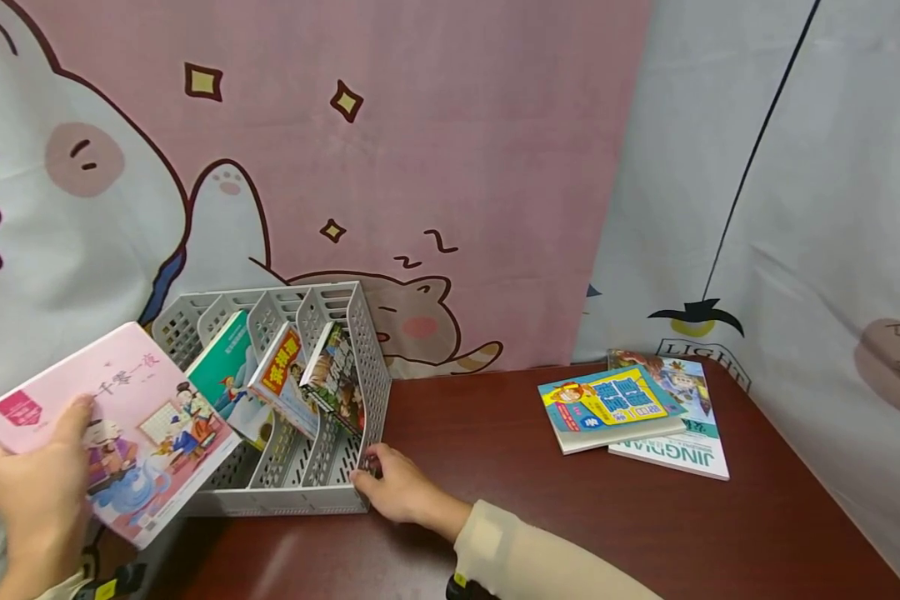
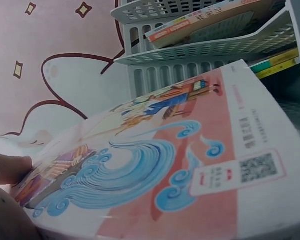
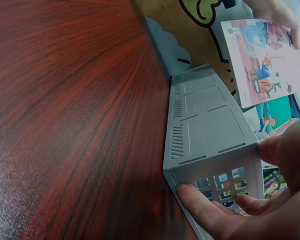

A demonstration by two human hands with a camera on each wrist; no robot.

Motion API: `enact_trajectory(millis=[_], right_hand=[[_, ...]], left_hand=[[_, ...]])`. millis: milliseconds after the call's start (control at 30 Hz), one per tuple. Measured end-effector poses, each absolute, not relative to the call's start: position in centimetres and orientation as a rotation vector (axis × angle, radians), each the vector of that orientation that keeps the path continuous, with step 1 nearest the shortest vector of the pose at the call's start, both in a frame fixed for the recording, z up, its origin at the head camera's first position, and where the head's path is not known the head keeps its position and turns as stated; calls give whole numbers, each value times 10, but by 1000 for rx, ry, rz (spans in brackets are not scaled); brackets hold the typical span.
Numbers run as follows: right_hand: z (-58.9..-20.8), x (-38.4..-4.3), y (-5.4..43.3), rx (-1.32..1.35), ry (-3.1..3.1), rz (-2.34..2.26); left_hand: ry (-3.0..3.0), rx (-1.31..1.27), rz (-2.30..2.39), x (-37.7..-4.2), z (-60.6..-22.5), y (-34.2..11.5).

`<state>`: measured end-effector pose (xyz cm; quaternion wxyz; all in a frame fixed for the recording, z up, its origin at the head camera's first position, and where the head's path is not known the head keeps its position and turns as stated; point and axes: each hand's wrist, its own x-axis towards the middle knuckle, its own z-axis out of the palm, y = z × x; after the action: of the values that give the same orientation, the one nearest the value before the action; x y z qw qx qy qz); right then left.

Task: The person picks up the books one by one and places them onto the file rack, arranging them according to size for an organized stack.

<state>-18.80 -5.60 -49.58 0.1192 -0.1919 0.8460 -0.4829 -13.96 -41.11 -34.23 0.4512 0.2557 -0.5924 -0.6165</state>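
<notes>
A pink illustrated book (image 1: 131, 425) is in my left hand (image 1: 41, 492), the thumb across its cover and the other fingers hidden behind. The book is tilted at the left front of a grey slotted organizer (image 1: 285, 500), overlapping its left side in the head view. My right hand (image 1: 405, 487) grips the organizer's front right corner, thumb at the edge and fingers on the perforated side wall (image 3: 225, 182). Inside the organizer, a green book (image 1: 228, 358), a book with a red and yellow title (image 1: 281, 367) and a dark picture book (image 1: 337, 379) lean in separate compartments.
At the right of the brown table (image 1: 480, 433), a blue and yellow book (image 1: 611, 404) lies partly over a white book (image 1: 690, 454). A printed curtain (image 1: 457, 167) hangs behind the table, close to the organizer's back.
</notes>
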Motion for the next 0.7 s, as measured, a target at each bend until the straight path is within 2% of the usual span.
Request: enact_trajectory(millis=[333, 700], right_hand=[[-495, -190, -54, -560, 2464, -1391], [-497, -189, -55, -544, 2457, -1398]], left_hand=[[-1709, 837, -1324, -118, -328, -404], [-1723, 547, -979, -148, -347, -400]])
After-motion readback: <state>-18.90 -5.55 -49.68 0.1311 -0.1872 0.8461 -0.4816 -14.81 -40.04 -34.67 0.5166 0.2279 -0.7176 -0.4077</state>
